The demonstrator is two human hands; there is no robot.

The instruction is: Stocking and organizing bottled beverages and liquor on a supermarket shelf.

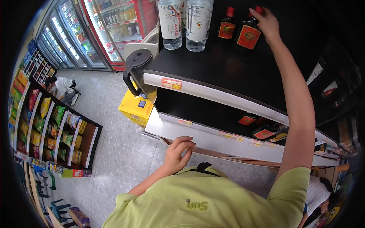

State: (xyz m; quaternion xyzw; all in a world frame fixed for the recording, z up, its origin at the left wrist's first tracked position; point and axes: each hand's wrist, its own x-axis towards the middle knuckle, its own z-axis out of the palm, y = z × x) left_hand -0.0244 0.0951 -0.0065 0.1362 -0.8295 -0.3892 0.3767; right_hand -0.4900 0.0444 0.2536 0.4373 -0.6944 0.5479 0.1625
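Observation:
My right hand [268,24] reaches across the black upper shelf [211,62] and grips the red cap of a dark flat bottle [249,35] with a red-orange label. To its left stands a second, similar bottle [227,30]. Several clear bottles stand farther left, among them one with a tree drawing [171,25] and another with bare trunks on its white label [196,28]. Low in front of my body, my left hand [178,155] holds nothing; its fingers are loosely curled, with a gap to the thumb.
On the lower shelf [182,104] lie dark bottles [265,132]. A jug with a black handle [139,61] stands at the shelf's left end, above a yellow carton [135,108]. Snack racks [57,128] and drink fridges [114,31] line the left. One person [64,87] crouches there; another [318,193] is at lower right.

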